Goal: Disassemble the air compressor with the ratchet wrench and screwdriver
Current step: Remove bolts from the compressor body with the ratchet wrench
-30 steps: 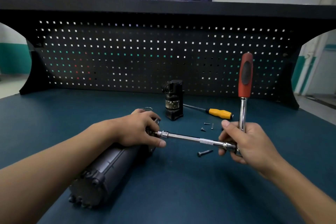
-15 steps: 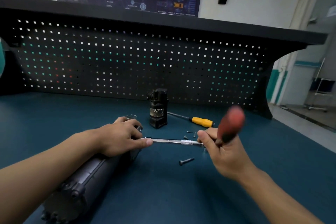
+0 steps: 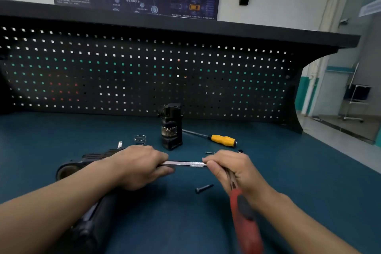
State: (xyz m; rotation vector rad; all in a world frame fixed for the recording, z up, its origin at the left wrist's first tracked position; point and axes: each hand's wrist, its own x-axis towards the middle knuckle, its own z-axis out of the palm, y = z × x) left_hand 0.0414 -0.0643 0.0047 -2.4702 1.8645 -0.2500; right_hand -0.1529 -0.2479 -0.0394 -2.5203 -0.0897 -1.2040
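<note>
Air compressor (image 3: 70,168): a black, roughly cylindrical body lying on its side at the left of the teal bench top (image 3: 309,171), mostly hidden beneath the left forearm. A round open end and a ribbed section show beyond the wrist. The left hand (image 3: 140,166) sits at the compressor's far end, fingers curled round the near end of a slim, polished steel extension bar (image 3: 183,163) with a knurled band. The right hand (image 3: 233,168) grips the ratchet wrench (image 3: 243,216) at its head, where the bar meets it. The red handle with its black inset slants down towards the viewer and is blurred. A dark bolt (image 3: 204,188) lies on the mat between the hands, just nearer the viewer. Behind them stands a small upright black housing (image 3: 171,127), with a wire coil spring (image 3: 140,138) and a short shiny metal pin (image 3: 119,144) to its left. The screwdriver (image 3: 223,140), with a yellow handle and thin shaft, lies to the right, tiny screws (image 3: 208,152) near it. A black pegboard (image 3: 144,72) with square holes backs the bench
</note>
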